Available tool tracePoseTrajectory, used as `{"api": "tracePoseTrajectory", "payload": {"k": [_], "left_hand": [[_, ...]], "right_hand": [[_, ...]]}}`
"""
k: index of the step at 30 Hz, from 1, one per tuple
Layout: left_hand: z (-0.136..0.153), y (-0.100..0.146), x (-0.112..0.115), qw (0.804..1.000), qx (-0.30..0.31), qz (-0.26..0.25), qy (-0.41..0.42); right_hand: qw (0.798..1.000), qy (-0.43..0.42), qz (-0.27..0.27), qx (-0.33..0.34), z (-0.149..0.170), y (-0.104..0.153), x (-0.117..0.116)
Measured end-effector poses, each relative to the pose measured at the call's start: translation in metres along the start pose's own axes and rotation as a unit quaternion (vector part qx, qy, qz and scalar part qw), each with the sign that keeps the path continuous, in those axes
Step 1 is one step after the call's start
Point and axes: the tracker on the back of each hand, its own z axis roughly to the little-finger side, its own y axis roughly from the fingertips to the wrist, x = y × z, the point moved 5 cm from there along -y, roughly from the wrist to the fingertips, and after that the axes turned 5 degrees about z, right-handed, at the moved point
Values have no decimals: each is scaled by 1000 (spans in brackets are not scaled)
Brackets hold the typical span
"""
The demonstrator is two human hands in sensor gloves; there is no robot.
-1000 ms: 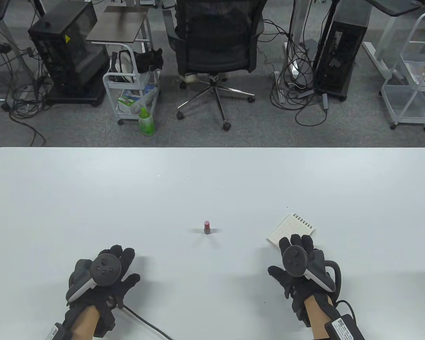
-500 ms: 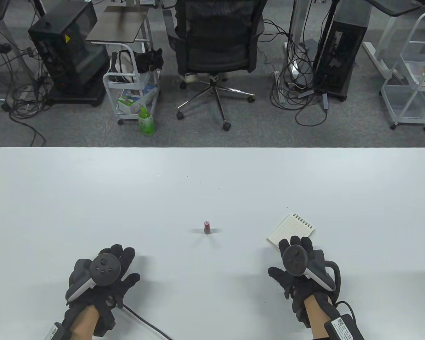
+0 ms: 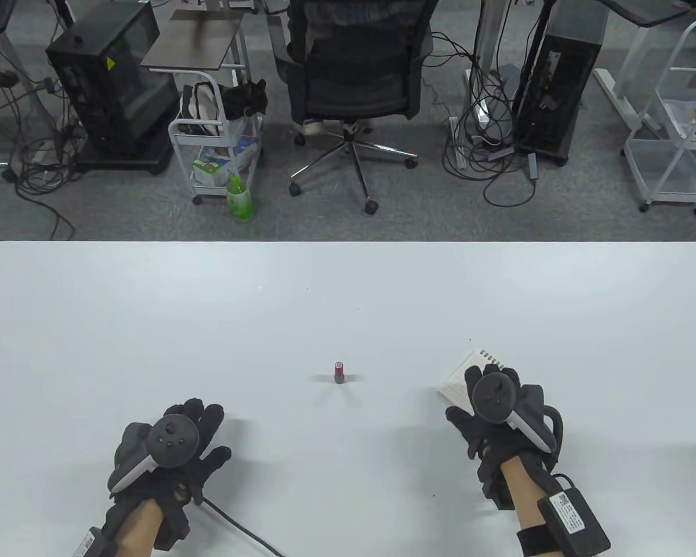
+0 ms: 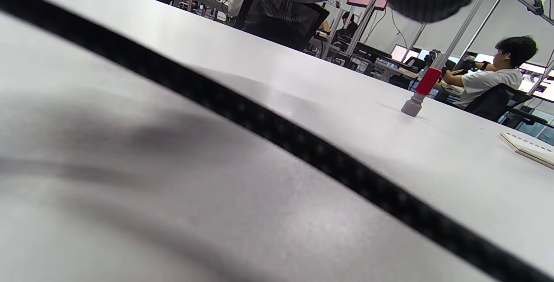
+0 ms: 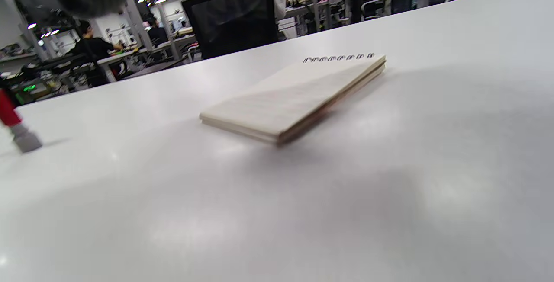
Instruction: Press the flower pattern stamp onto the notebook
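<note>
A small red stamp (image 3: pixel 339 372) stands upright on the white table (image 3: pixel 325 301) near the middle; it also shows in the left wrist view (image 4: pixel 420 91) and at the left edge of the right wrist view (image 5: pixel 15 128). A small spiral notebook (image 3: pixel 461 377) lies open on lined pages to its right, plain in the right wrist view (image 5: pixel 294 96). My right hand (image 3: pixel 493 400) hovers over the notebook's near part, fingers spread, holding nothing. My left hand (image 3: pixel 191 429) rests on the table at the near left, empty.
A black cable (image 3: pixel 238 525) runs from my left glove along the table's near edge and crosses the left wrist view (image 4: pixel 277 130). Beyond the far table edge stand an office chair (image 3: pixel 354 75), a cart (image 3: pixel 217 151) and computer towers.
My right hand has moved forward and slightly right, now covering more of the notebook. The left hand, the stamp and the notebook have not moved.
</note>
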Motion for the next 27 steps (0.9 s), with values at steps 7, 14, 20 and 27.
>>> {"api": "tracePoseTrajectory", "payload": {"k": [7, 14, 20, 27], "left_hand": [[11, -3, 3, 1000, -4, 14, 16], [22, -8, 7, 999, -12, 27, 25], [21, -10, 7, 999, -8, 29, 25], [19, -9, 6, 1000, -2, 22, 19]], "right_hand": [[994, 83, 29, -70, 11, -64, 11], [981, 129, -37, -138, 43, -100, -1], [982, 102, -65, -144, 53, -107, -9], [987, 108, -25, -119, 46, -105, -6]]}}
